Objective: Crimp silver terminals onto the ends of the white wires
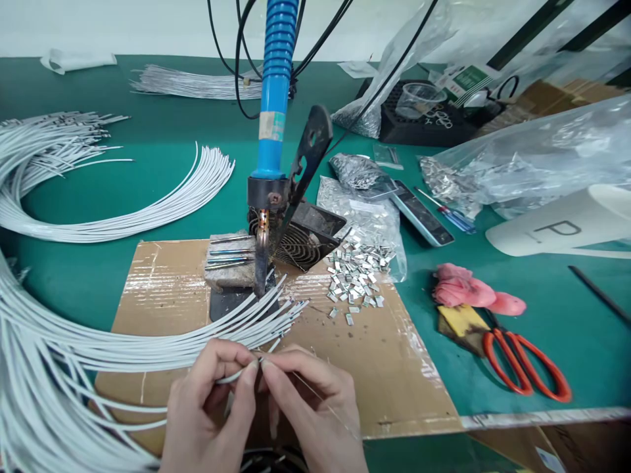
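My left hand (211, 407) pinches a white cable (231, 378) close to its end, thumb against forefinger. At that same end the fingertips of my right hand (318, 404) are pinched together, and a thin silvery wire (340, 420) trails from them across its back. The small part between the fingertips is mostly hidden. Just beyond my hands lie the tips of a bundle of white cables (162, 351). Over them hangs a soldering iron (276, 85) with a blue handle, its dark tip pointing down, mounted on a stand.
Small metal connector pieces (355, 272) lie scattered on the cardboard (384, 374) by a plastic bag (365, 210). A small fan (300, 243) stands behind the iron. To the right are orange-handled scissors (530, 364), a pink cloth (473, 289) and a phone (424, 213). More cables (123, 220) curve at left.
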`<action>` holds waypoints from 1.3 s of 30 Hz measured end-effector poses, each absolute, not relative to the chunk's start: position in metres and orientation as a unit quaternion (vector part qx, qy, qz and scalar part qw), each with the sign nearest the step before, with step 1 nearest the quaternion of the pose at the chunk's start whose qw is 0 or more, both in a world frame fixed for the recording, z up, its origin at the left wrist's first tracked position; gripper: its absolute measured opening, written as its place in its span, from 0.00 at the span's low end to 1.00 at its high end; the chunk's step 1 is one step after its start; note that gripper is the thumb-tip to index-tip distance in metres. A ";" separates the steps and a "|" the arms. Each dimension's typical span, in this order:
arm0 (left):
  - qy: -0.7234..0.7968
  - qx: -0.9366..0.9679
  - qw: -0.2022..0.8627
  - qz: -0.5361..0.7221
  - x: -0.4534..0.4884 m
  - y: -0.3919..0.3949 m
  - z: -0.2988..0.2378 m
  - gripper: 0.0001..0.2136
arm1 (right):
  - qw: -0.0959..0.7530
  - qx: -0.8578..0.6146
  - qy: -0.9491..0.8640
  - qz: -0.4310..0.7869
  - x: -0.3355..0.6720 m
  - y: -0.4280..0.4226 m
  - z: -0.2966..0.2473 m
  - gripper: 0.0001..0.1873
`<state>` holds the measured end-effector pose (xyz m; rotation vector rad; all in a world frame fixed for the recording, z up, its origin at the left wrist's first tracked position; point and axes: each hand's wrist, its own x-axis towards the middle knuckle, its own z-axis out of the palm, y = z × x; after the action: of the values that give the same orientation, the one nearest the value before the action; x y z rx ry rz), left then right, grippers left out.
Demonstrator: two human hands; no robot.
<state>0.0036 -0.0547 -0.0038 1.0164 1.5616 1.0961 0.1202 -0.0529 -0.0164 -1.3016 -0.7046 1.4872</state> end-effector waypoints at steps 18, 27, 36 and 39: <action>0.607 0.286 0.605 0.428 0.006 -0.058 -0.004 0.22 | 0.665 -0.537 -0.448 0.263 0.088 -0.064 -0.041 0.19; 0.656 0.387 0.530 0.374 -0.005 -0.046 0.001 0.11 | 0.464 -0.489 -0.567 0.474 0.139 -0.039 -0.028 0.19; 0.646 0.365 0.564 0.361 -0.006 -0.044 0.004 0.12 | 0.462 -0.495 -0.660 0.325 0.133 -0.042 -0.038 0.14; 0.674 0.362 0.522 0.377 -0.015 -0.039 0.001 0.11 | 0.461 -0.591 -0.611 0.254 0.156 -0.038 -0.042 0.16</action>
<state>-0.0152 -0.0389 0.0014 0.8663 1.6156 0.9039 0.1559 -0.0380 -0.0416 -1.4542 -1.5031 0.6253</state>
